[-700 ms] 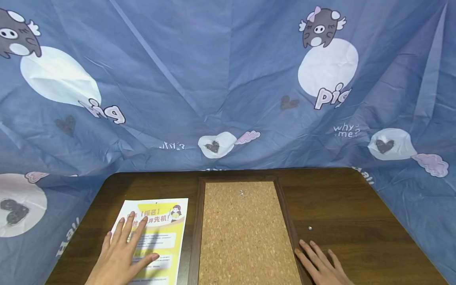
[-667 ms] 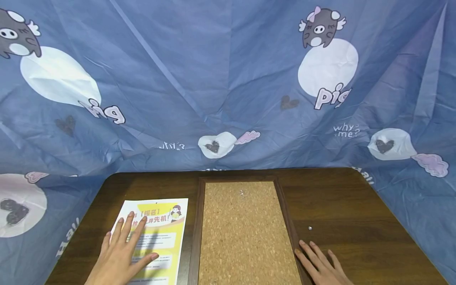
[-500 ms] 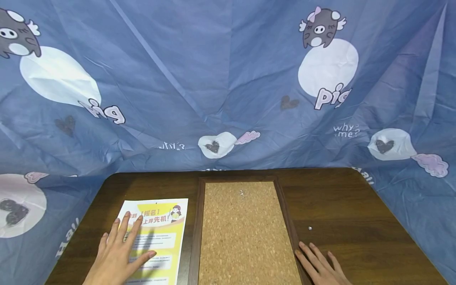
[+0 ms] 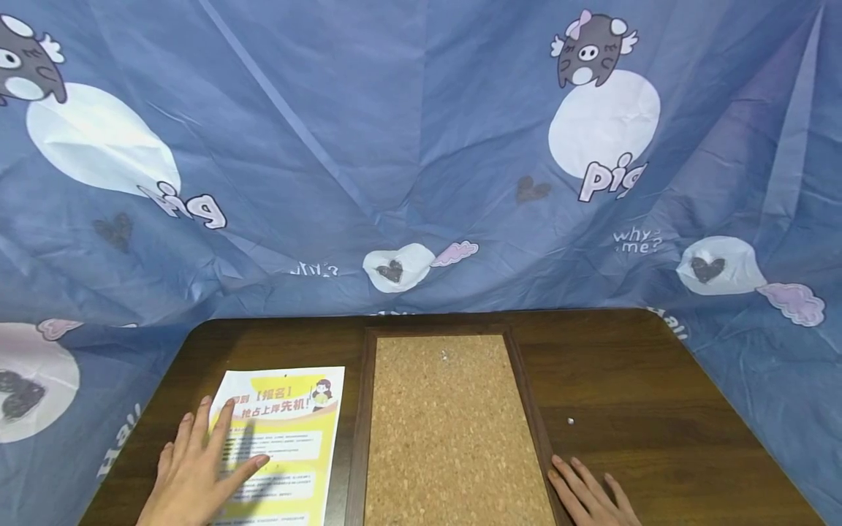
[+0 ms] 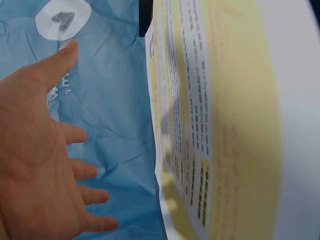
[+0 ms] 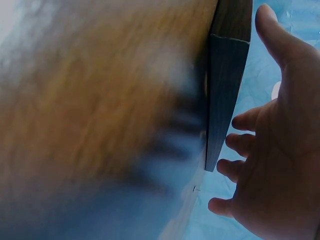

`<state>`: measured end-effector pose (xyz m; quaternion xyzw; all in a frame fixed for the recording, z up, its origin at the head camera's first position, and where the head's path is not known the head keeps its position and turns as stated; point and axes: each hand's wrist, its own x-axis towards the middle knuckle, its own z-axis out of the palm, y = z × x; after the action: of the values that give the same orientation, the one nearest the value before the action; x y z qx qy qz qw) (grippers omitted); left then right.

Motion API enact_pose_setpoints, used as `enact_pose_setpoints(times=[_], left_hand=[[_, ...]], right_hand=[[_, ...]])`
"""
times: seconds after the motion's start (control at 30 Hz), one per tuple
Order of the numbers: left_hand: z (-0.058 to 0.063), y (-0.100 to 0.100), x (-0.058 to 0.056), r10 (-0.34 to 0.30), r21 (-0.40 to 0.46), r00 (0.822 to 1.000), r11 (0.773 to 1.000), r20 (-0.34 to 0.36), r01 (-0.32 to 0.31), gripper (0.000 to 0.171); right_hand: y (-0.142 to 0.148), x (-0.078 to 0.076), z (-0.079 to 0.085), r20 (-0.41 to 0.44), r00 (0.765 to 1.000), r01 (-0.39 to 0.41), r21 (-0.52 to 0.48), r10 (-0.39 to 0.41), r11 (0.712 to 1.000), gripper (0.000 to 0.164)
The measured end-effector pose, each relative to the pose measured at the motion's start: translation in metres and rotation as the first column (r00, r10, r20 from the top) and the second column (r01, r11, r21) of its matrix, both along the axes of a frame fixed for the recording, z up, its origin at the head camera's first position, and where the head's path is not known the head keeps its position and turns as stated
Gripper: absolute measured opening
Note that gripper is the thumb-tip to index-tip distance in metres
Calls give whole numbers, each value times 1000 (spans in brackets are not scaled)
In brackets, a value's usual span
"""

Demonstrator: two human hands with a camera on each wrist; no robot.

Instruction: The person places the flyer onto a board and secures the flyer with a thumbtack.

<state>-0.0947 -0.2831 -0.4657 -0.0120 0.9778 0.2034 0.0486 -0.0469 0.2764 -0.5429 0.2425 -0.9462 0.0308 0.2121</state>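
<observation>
My left hand, fingers spread and fairly straight, hovers over the left side of a yellow and white printed poster. The left wrist view shows a gap between its palm and the poster sheet. My right hand is beside the right edge of a wood-framed cork board, holding nothing. In the right wrist view its fingers are slightly bent and clear of the table surface, close to the board's dark frame. A small shiny pin lies on the table beyond the right fingertips.
Near the cork board's top is a small clear cluster, perhaps pins. The dark wooden table has rounded far corners. Behind it hangs a blue cloth with pig prints.
My left hand has slid left across the poster, uncovering more of its heading. The right hand has drawn back slightly toward the near edge. The whole view has shifted a little.
</observation>
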Motion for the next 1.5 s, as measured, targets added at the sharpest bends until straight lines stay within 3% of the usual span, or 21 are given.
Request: enact_pose_setpoints(times=[0.23, 0.57, 0.9, 1.2, 1.4, 1.5], left_hand=[[-3, -6, -6, 26, -55, 999, 998, 42, -23, 112], [-7, -18, -11, 93, -67, 975, 994, 204, -81, 117], [-10, -23, -12, 209, -38, 906, 977, 368, -210, 132], [-16, -21, -10, 343, -39, 856, 933, 387, -357, 137], [-16, -15, -10, 414, -67, 822, 904, 390, -423, 143], [-17, -15, -10, 429, -90, 817, 899, 386, -429, 140]], right_hand=[[2, 0, -1, -32, 999, -29, 4, 29, 1000, 77], [5, 0, -8, -44, 998, -35, 7, 35, 999, 78], [3, 4, 0, 84, 996, 1, -1, -1, 1000, 76], [4, 4, 13, 313, 949, -11, -73, 34, 997, 76], [4, 4, 16, 352, 935, -11, -88, 41, 996, 76], [4, 5, 16, 348, 937, -8, -93, 40, 996, 75]])
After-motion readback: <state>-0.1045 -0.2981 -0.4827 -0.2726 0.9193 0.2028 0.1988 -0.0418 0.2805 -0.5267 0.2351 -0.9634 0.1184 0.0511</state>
